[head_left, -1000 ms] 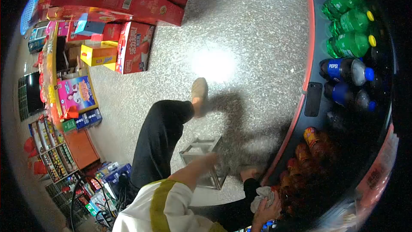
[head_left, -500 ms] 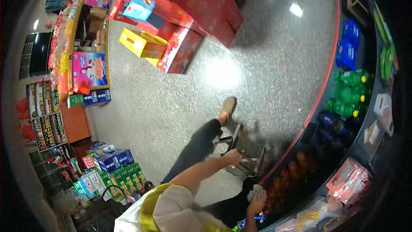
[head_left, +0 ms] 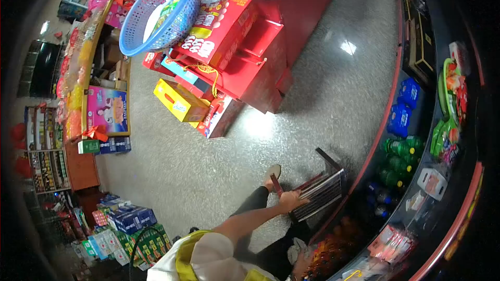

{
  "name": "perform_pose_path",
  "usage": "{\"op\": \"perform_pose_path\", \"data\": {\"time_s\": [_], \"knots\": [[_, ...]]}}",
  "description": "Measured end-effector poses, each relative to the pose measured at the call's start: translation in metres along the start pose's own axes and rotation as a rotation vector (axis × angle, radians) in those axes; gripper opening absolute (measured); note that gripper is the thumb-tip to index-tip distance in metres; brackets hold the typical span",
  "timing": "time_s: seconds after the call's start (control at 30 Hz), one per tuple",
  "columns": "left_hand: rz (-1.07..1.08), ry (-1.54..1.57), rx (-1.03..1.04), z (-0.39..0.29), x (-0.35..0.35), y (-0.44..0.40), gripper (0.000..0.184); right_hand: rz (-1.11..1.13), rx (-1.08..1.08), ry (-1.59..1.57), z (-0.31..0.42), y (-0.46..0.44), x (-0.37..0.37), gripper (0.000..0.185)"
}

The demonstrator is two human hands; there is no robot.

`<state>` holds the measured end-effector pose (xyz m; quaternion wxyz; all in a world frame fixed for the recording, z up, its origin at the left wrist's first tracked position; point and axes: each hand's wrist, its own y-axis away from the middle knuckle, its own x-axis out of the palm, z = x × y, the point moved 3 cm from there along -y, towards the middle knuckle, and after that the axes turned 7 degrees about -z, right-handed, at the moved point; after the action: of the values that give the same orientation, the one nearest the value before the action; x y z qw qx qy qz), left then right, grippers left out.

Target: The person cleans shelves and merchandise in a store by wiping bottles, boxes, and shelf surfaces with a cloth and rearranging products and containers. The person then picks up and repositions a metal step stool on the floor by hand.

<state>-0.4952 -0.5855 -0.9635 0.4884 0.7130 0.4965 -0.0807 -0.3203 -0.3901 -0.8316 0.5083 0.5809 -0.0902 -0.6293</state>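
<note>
My left hand [head_left: 292,201] grips the edge of a small stool [head_left: 320,192] with a slatted-looking seat and dark legs. The stool is tipped on its side beside the low shelf, its legs pointing away from me. My right hand [head_left: 302,265], low in the view and partly cut off, is closed on a crumpled pale cloth [head_left: 298,251]. Close beside that hand are dark orange-brown bottles [head_left: 338,242] on the shelf. My shoe [head_left: 273,174] is on the floor just left of the stool.
Along the right, a shelf holds green bottles [head_left: 398,161], blue packs [head_left: 403,106] and bagged goods [head_left: 391,243]. Ahead stand red boxes [head_left: 224,28], a yellow box [head_left: 179,101] and a blue basket [head_left: 182,23]. Stacked cartons [head_left: 130,218] are at lower left, on a speckled floor [head_left: 177,166].
The stool has turned and tipped in my left hand, so its seat and legs show more. My right hand keeps the cloth. The view has shifted, showing the basket and more of the shelf.
</note>
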Motion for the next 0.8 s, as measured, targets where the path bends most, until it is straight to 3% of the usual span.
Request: {"op": "perform_pose_path", "data": {"time_s": [0.1, 0.13, 0.17, 0.2, 0.23, 0.27, 0.3, 0.33, 0.4, 0.47, 0.5, 0.57, 0.6, 0.67, 0.8], "knots": [[-0.071, 0.000, -0.131, -0.006, -0.006, -0.035, 0.076, 0.043, 0.006, -0.123, 0.038, -0.015, 0.002, 0.060], [-0.117, 0.050, -0.211, -0.003, -0.004, -0.048, 0.079, 0.062, -0.088, -0.210, -0.005, -0.033, 0.020, 0.063], [-0.019, 0.069, -0.247, -0.002, -0.004, -0.061, 0.082, -0.007, -0.099, -0.210, 0.001, -0.038, 0.021, 0.053], [0.080, 0.085, -0.283, -0.001, -0.004, -0.074, 0.086, 0.011, -0.129, -0.167, 0.019, -0.043, 0.011, 0.053], [-0.020, 0.083, -0.318, -0.037, -0.047, -0.076, 0.089, 0.063, -0.108, -0.201, 0.024, -0.061, 0.010, 0.053], [-0.044, 0.241, -0.356, -0.056, -0.061, -0.079, 0.090, 0.041, -0.206, -0.147, 0.023, -0.078, 0.006, 0.051], [-0.081, 0.164, -0.347, -0.046, -0.049, -0.099, 0.085, 0.066, -0.115, 0.038, 0.057, -0.092, -0.012, 0.051], [-0.056, 0.536, -0.362, -0.049, -0.048, -0.109, 0.082, 0.069, -0.150, -0.008, 0.072, -0.110, -0.021, 0.051], [-0.044, 0.495, -0.408, -0.072, -0.060, -0.137, 0.085, 0.095, -0.201, -0.017, 0.072, -0.122, -0.031, 0.052], [-0.212, 0.604, -0.389, -0.066, -0.036, -0.186, 0.073, 0.115, -0.276, 0.048, 0.069, -0.142, -0.028, 0.052], [-0.097, 0.633, -0.470, -0.064, -0.029, -0.200, 0.060, 0.144, -0.318, 0.117, 0.069, -0.149, -0.025, 0.052], [-0.163, 0.664, -0.464, -0.077, -0.020, -0.229, 0.051, 0.207, -0.320, 0.126, 0.070, -0.159, -0.021, 0.053], [-0.121, 0.676, -0.464, -0.082, -0.016, -0.246, 0.050, 0.159, -0.376, 0.126, 0.075, -0.162, -0.023, 0.052], [-0.036, 0.692, -0.462, -0.084, -0.003, -0.278, 0.048, 0.142, -0.287, 0.102, 0.081, -0.176, -0.020, 0.052], [-0.065, 0.889, -0.462, -0.078, 0.044, -0.337, 0.042, 0.101, -0.185, 0.173, 0.112, -0.189, -0.020, 0.050]]}}
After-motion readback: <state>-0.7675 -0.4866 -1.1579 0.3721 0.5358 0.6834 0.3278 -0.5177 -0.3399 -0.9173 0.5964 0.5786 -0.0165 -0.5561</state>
